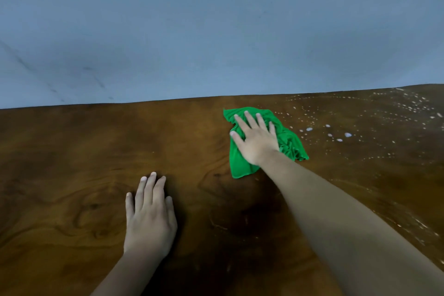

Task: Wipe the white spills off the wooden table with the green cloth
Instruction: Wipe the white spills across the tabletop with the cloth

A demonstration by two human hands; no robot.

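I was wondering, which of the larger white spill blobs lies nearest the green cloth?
The elongated white blob just right of the green cloth, under the right hand; the other large blobs sit farther right.

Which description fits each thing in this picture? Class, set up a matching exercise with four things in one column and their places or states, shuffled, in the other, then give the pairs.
Things:
1. left hand
2. right hand
3. green cloth
4. white spills

Descriptions:
A. scattered on the table's right part
B. crumpled under a flat palm
C. flat on bare wood, holding nothing
D. pressing down on the fabric, fingers spread

Pairs: 1-C, 2-D, 3-B, 4-A
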